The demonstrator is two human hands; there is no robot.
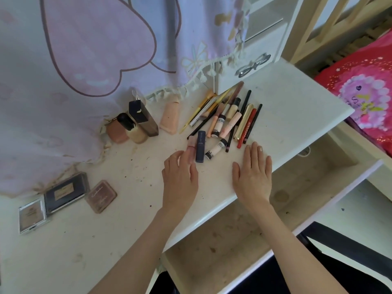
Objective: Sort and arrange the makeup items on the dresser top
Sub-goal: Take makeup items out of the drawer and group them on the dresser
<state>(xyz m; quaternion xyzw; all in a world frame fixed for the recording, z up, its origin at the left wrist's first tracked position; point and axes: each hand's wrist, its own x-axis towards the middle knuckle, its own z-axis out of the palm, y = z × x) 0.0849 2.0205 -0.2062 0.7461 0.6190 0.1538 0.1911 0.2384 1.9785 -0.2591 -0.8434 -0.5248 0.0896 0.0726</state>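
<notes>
**Makeup sorting, mid-way, both hands on the tabletop**

So the left hand is on a pink lip tube, fingers curled round its lower end; the tube lies flat right beside a dark navy tube. Right hand is just lying flat on the white tabletop, fingers straight and together, holding nothing, near the front edge.

Behind the hands there's a loose pile of pencils and brushes, with a gold tube and a red pencil on its right side. Further left, by the pink curtain, stand a few foundation bottles and a peach tube. Three flat compacts sit in a row at the far left. The drawer below is pulled open.
</notes>
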